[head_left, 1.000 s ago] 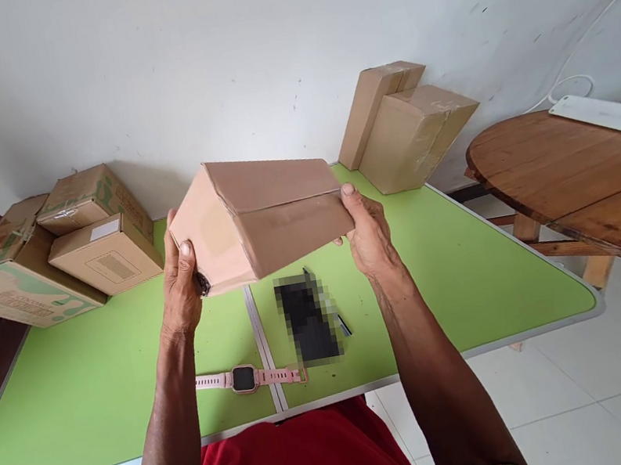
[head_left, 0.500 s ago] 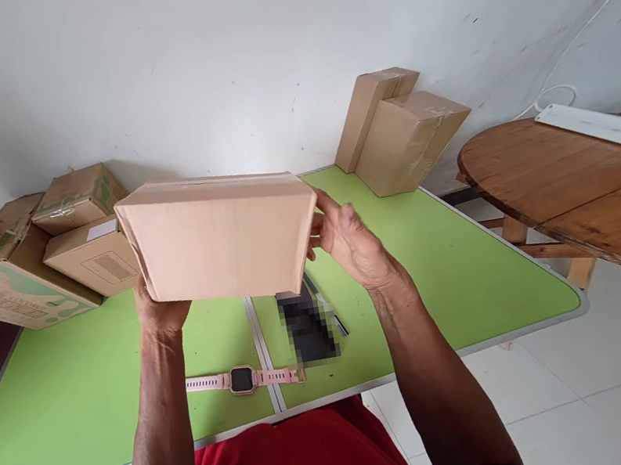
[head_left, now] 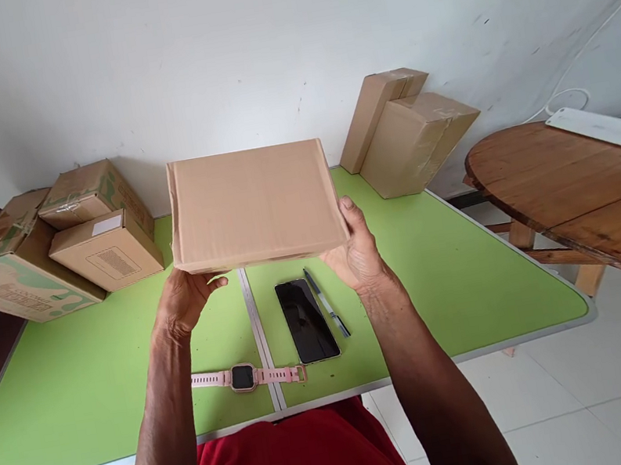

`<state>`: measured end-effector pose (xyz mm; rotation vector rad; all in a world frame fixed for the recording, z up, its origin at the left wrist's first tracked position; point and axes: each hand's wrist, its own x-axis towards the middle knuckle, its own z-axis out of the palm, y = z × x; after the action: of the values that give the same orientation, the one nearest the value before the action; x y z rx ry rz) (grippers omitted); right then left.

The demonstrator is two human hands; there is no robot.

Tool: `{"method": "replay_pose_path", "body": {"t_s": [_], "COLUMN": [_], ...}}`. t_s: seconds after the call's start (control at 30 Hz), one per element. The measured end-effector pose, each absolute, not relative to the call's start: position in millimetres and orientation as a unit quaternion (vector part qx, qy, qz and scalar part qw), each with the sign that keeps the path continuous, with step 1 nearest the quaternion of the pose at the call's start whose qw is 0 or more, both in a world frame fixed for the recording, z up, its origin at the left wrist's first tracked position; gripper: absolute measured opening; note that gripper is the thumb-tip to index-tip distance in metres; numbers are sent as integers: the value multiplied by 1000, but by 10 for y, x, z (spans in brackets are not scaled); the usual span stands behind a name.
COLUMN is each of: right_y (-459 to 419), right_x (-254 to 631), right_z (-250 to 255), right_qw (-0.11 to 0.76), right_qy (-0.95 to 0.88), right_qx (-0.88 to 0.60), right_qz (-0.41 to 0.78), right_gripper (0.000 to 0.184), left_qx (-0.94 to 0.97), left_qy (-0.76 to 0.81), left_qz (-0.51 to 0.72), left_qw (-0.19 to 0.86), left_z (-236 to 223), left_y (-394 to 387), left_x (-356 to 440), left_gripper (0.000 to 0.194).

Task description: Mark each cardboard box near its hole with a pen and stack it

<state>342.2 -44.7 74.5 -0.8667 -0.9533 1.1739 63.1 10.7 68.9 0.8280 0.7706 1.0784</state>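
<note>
Closest to the camera is a red shirt (head_left: 302, 464), with both forearms reaching out over a green table (head_left: 74, 383). On the near part of the table a pink watch (head_left: 244, 377) lies flat with its strap stretched across the table's middle seam, and just to its right lie a black phone (head_left: 307, 320), face up, and a pen (head_left: 329, 313) alongside it. Above these, the two hands hold a plain cardboard box (head_left: 254, 205) in the air, its broad face turned up and roughly level. The left hand (head_left: 186, 301) is cupped under the box's near left corner, fingers out of sight beneath it and thumb sticking out free. The right hand (head_left: 356, 249) grips the near right corner, thumb pressed up against the side edge and fingers tucked underneath. Farther back on the left stands a pile of printed cartons (head_left: 44, 245). At the far right two taped boxes (head_left: 410, 132) lean against the white wall (head_left: 255, 43). A round wooden table (head_left: 576, 180) stands off to the right.
</note>
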Motion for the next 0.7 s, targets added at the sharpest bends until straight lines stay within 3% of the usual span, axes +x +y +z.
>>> {"method": "replay_pose_path", "body": {"t_s": [0.27, 0.4, 0.63, 0.7], "right_y": [-439, -398, -362, -363], "right_x": [3517, 3579, 3619, 3640], "right_z": [708, 564, 286, 257], "right_qw": [660, 667, 658, 650], "right_qy": [-341, -272, -222, -229], "right_qx": [-362, -329, -269, -266], "right_qz": [563, 610, 667, 674], "right_gripper": [66, 55, 45, 45], "left_qx": [442, 478, 581, 603], "left_qy": [375, 362, 355, 362], "left_qz": [526, 558, 508, 511], "left_qw": [623, 573, 527, 495], "left_z": [680, 748, 887, 898], "left_y": [88, 31, -103, -80], "left_x": [658, 685, 689, 666], "left_gripper": [52, 50, 50, 78]}}
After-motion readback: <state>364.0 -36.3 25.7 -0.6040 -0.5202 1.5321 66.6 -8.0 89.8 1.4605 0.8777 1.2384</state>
